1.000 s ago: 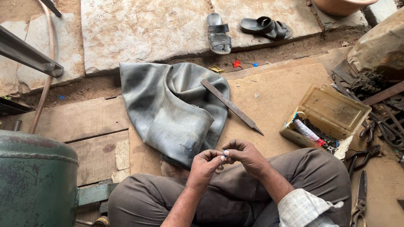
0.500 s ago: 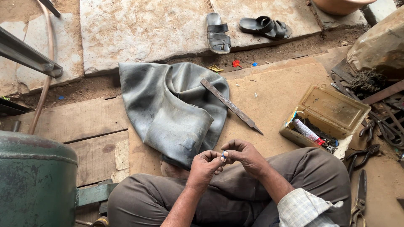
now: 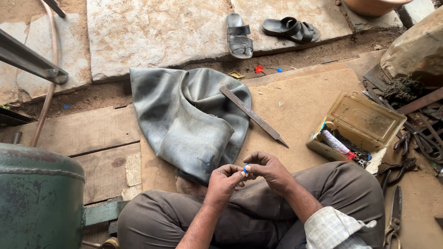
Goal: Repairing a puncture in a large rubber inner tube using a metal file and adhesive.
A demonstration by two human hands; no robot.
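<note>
Left hand [image 3: 224,180] and right hand [image 3: 267,168] together pinch a small blue piece [image 3: 246,168] above the inner tube [image 3: 184,115]

Both hands meet in front of the crossed legs, just above the knees. The left hand [image 3: 224,180] comes up from the lower middle on a bare forearm, its fingers curled inward into a loose fist, thumb and forefinger tips pressed together toward the other hand. The right hand [image 3: 269,168] reaches in from the right, wrist bent, knuckles up, its fingers folded down and its fingertips touching those of the left. The right forearm is bare down to a rolled checked sleeve at the elbow.
</note>
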